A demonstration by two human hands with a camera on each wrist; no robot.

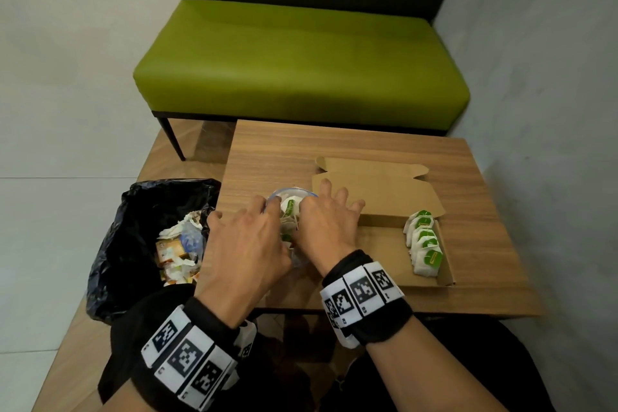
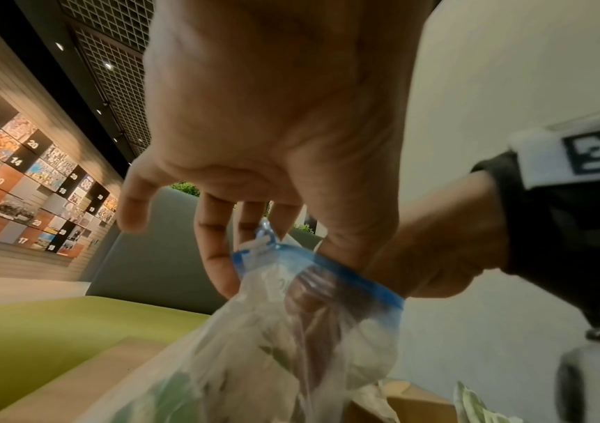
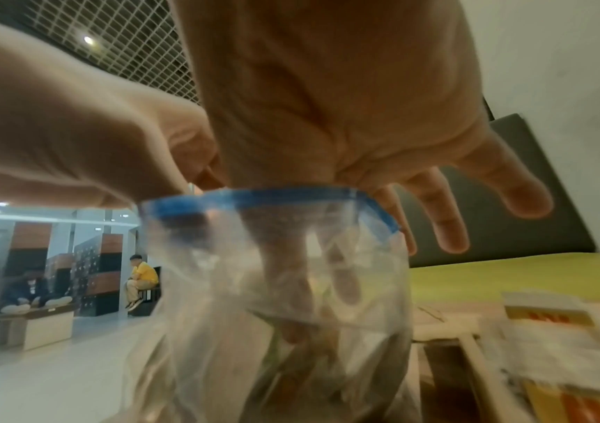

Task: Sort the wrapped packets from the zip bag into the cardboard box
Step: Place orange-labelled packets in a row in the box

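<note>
A clear zip bag (image 1: 290,207) with a blue rim (image 2: 345,272) stands on the wooden table (image 1: 267,157), holding white packets with green labels. My left hand (image 1: 247,237) pinches the bag's rim and holds the mouth open. The thumb and forefinger of my right hand (image 1: 311,211) reach down inside the bag (image 3: 254,357), the other fingers spread outside it. The plastic blurs whether they pinch a packet. The open cardboard box (image 1: 381,244) lies to the right, with a row of packets (image 1: 423,242) along its right wall.
A bin lined with a black bag (image 1: 147,244) full of wrappers stands left of the table. A green bench (image 1: 301,60) sits behind the table. The box's lid flap (image 1: 374,184) lies flat behind my right hand. A grey wall runs along the right.
</note>
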